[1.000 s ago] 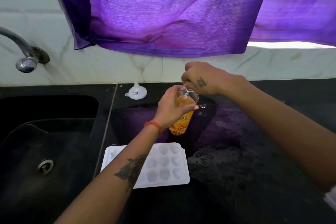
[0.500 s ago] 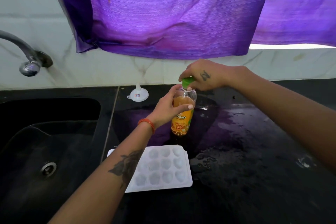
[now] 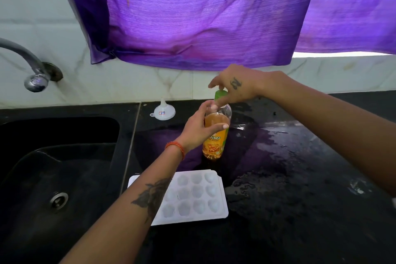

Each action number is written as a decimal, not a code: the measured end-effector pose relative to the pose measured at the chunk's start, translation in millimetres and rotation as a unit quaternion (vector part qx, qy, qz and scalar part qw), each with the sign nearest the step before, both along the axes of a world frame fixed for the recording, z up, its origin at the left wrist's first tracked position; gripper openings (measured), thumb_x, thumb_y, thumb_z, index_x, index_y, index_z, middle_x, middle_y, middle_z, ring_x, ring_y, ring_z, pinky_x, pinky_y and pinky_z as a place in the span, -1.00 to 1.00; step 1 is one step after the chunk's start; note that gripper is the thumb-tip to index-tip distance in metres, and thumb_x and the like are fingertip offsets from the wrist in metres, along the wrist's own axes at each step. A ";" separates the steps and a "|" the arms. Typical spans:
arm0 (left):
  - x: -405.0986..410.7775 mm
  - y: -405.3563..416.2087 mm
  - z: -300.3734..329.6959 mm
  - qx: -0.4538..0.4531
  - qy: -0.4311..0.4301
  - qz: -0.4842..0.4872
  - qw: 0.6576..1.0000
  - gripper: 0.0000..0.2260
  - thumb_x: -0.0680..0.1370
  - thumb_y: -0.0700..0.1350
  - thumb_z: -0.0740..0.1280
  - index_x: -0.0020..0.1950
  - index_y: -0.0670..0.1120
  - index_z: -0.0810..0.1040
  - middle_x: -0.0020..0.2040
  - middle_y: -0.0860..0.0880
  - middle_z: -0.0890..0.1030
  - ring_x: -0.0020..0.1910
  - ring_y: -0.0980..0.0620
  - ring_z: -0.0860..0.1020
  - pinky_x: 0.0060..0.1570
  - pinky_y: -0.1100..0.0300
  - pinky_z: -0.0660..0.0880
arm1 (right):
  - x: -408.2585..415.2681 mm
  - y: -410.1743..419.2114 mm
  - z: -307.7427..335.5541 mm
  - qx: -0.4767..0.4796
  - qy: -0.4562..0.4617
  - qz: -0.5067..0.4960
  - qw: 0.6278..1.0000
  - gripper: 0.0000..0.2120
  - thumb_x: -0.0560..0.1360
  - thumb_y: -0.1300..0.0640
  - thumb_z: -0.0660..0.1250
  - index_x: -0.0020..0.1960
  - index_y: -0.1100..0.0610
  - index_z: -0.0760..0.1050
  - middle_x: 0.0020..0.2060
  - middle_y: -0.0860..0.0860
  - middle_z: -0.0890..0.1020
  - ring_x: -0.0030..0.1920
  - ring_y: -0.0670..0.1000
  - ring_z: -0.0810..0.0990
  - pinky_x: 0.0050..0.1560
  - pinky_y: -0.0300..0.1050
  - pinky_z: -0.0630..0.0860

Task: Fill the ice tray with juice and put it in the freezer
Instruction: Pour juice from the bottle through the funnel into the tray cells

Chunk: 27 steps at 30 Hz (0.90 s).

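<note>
Wet black counter (image 3: 300, 199): left hand (image 3: 198, 129) grips juice bottle (image 3: 215, 141), right hand (image 3: 233, 87) pinches green cap (image 3: 219, 94).

The juice bottle (image 3: 215, 139), standing on the counter (image 3: 300, 178) just behind the ice tray, carries an orange label with white capitals that read "UING"; the left hand (image 3: 198, 129) gripping the bottle hides the start of the word. A line of smaller print sits under it, too small to read. The white funnel (image 3: 163, 111) near the counter's back edge bears a small red and blue sticker; its marks cannot be read.
</note>
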<state>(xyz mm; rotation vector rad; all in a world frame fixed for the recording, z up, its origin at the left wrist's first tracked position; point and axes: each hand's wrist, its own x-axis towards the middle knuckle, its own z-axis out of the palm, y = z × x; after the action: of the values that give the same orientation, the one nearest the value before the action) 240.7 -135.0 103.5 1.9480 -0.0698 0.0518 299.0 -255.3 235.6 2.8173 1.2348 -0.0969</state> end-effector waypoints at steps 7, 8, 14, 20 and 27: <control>0.5 0.5 -2.5 0.004 0.001 0.011 1.000 -0.34 0.42 -0.02 0.46 0.43 0.05 0.21 0.30 -0.05 0.46 0.23 -0.05 0.47 0.20 -0.06 0.49 | -0.1 1.4 6.6 0.001 0.030 0.020 0.999 -0.62 0.45 0.15 0.40 0.26 0.04 0.49 0.19 0.09 0.57 0.00 0.06 0.56 -0.04 -0.18 0.51; 0.6 0.5 -2.9 0.004 0.001 0.011 1.000 -0.34 0.42 -0.02 0.46 0.43 0.05 0.21 0.30 -0.03 0.45 0.24 -0.04 0.47 0.21 -0.06 0.48 | 0.1 0.6 6.7 -0.004 0.034 0.014 0.999 -0.55 0.44 0.10 0.41 0.31 0.01 0.43 0.25 0.09 0.53 0.07 0.09 0.56 0.05 -0.12 0.51; 0.6 0.0 -4.3 -0.002 -0.003 0.012 1.000 -0.35 0.42 -0.03 0.46 0.42 0.05 0.22 0.31 -0.08 0.46 0.22 -0.05 0.48 0.21 -0.08 0.48 | -0.9 4.2 1.1 -0.005 0.009 0.023 1.000 -0.76 0.50 0.14 0.35 0.15 0.14 0.57 0.02 0.09 0.64 -0.17 0.00 0.50 -0.12 -0.21 0.40; 1.2 1.2 -4.6 -0.013 0.001 0.004 1.000 -0.35 0.43 -0.05 0.46 0.43 0.05 0.21 0.32 -0.06 0.45 0.24 -0.03 0.46 0.24 -0.06 0.46 | -0.3 -18.3 24.0 0.157 0.001 0.011 0.988 -0.71 0.39 0.12 0.47 0.11 0.03 0.59 -0.11 -0.09 0.56 -0.10 -0.09 0.48 -0.21 -0.28 0.30; -3.3 -0.4 -11.5 -0.029 -0.013 0.020 0.999 -0.30 0.41 -0.05 0.48 0.44 0.06 0.19 0.22 0.10 0.47 0.13 0.13 0.48 0.17 0.08 0.48 | -26.5 -81.0 -109.8 0.372 0.105 -0.237 0.891 -0.70 0.32 0.16 0.53 0.02 0.11 0.56 -0.11 0.05 0.65 -0.13 0.01 0.61 -0.10 -0.12 0.57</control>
<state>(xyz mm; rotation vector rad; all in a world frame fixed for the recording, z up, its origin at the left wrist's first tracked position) 237.4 -135.5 92.0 1.8899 -0.0461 0.1045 272.6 -336.3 125.8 3.8263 0.6463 0.0720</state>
